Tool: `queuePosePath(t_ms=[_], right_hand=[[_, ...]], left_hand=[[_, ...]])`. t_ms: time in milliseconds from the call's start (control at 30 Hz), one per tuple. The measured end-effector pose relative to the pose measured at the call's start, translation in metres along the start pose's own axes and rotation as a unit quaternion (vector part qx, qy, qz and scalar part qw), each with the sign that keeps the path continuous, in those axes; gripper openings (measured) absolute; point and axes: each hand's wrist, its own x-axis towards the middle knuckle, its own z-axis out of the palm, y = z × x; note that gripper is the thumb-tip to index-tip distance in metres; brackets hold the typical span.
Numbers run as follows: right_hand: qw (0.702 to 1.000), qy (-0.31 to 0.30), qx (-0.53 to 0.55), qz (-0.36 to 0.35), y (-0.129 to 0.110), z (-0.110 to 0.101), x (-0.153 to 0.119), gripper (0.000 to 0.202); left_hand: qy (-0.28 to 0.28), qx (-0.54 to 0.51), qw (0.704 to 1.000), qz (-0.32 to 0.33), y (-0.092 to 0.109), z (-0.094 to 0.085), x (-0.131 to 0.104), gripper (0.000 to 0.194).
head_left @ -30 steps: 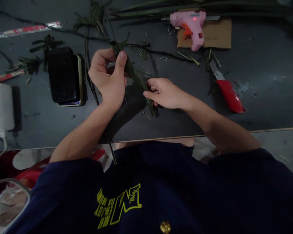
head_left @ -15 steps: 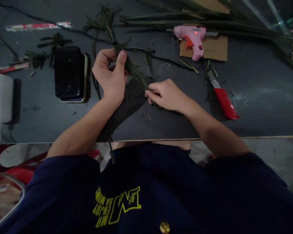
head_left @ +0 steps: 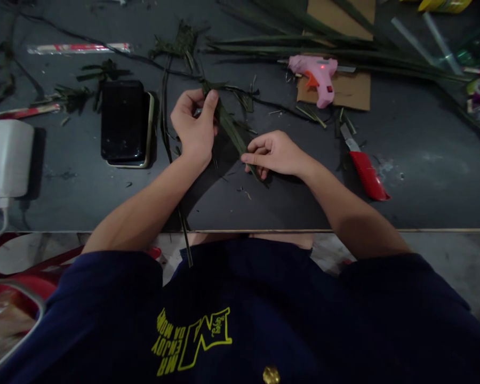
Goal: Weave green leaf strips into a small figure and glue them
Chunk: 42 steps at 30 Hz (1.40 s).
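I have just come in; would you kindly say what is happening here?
A person's left hand has its grip near the upper end of some green leaf strips, while the right hand holds them near the lower end. Beyond, a pink glue gun shows a red light; a red-handled knife lies to the right.

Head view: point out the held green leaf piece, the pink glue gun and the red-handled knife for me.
Held green leaf piece [head_left: 232,129], head view, on its middle stretch.
Pink glue gun [head_left: 324,80], head view, where handle meets body.
Red-handled knife [head_left: 367,170], head view, on its red handle.
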Motion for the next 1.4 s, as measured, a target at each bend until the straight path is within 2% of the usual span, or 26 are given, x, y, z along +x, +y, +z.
queuePosePath(t_ms=[67, 233, 300, 400, 567, 733, 767, 833, 900, 933, 1000, 1067, 1167, 1233, 1300, 1400], right_hand=[[1.000, 0.007, -0.014, -0.002, 0.004, 0.000, 0.001, 0.029], [0.998, 0.042, -0.044, -0.028, 0.010, 0.003, 0.004, 0.035], [0.996, 0.059, -0.050, -0.040, 0.011, 0.004, 0.004, 0.035], [0.995, 0.078, -0.039, -0.044, 0.013, 0.005, 0.005, 0.034], [0.991, 0.119, -0.044, -0.052, 0.017, 0.010, 0.003, 0.030], [0.981, 0.156, -0.104, -0.059, 0.001, 0.018, -0.019, 0.036], [0.972, 0.180, -0.139, -0.065, -0.004, 0.016, -0.025, 0.039], [0.927, 0.303, -0.199, -0.092, -0.015, 0.007, -0.034, 0.049], [0.881, 0.409, -0.202, -0.123, -0.023, -0.007, -0.036, 0.051], [0.870, 0.433, -0.188, -0.143, -0.025, -0.014, -0.034, 0.047], [0.872, 0.421, -0.159, -0.190, -0.025, -0.028, -0.025, 0.039], [0.902, 0.352, -0.145, -0.205, -0.022, -0.036, -0.013, 0.043], [0.955, 0.225, -0.084, -0.172, -0.016, -0.039, 0.003, 0.028], [0.970, 0.190, -0.029, -0.149, -0.013, -0.037, 0.009, 0.020], [0.975, 0.174, 0.013, -0.140, -0.010, -0.033, 0.010, 0.019], [0.979, 0.149, 0.056, -0.128, -0.005, -0.028, 0.011, 0.020]], left_hand=[[-0.002, 0.008, 1.000, 0.001, -0.002, 0.000, 0.000, 0.028], [-0.016, -0.032, 0.998, 0.053, -0.009, -0.002, 0.000, 0.054], [-0.028, -0.062, 0.996, 0.063, -0.011, -0.001, 0.001, 0.059], [-0.067, -0.091, 0.992, 0.055, -0.011, 0.001, 0.001, 0.060], [-0.181, -0.080, 0.978, 0.058, -0.007, 0.005, -0.005, 0.060], [-0.224, -0.054, 0.971, 0.059, -0.003, 0.003, -0.012, 0.060], [-0.237, -0.057, 0.968, 0.053, -0.002, 0.003, -0.013, 0.060], [-0.274, -0.064, 0.959, 0.036, 0.002, 0.003, -0.015, 0.060], [-0.315, -0.069, 0.947, 0.009, 0.007, 0.002, -0.018, 0.061], [-0.335, -0.068, 0.939, -0.010, 0.010, 0.002, -0.020, 0.062], [-0.378, -0.056, 0.923, -0.055, 0.016, 0.002, -0.026, 0.061], [-0.414, -0.034, 0.905, -0.094, 0.021, 0.001, -0.031, 0.059], [-0.449, -0.012, 0.886, -0.117, 0.027, 0.000, -0.037, 0.059], [-0.457, -0.007, 0.881, -0.119, 0.027, 0.000, -0.038, 0.061], [-0.439, -0.006, 0.891, -0.114, 0.026, 0.001, -0.037, 0.066], [-0.358, 0.005, 0.931, -0.067, 0.021, 0.003, -0.035, 0.068]])
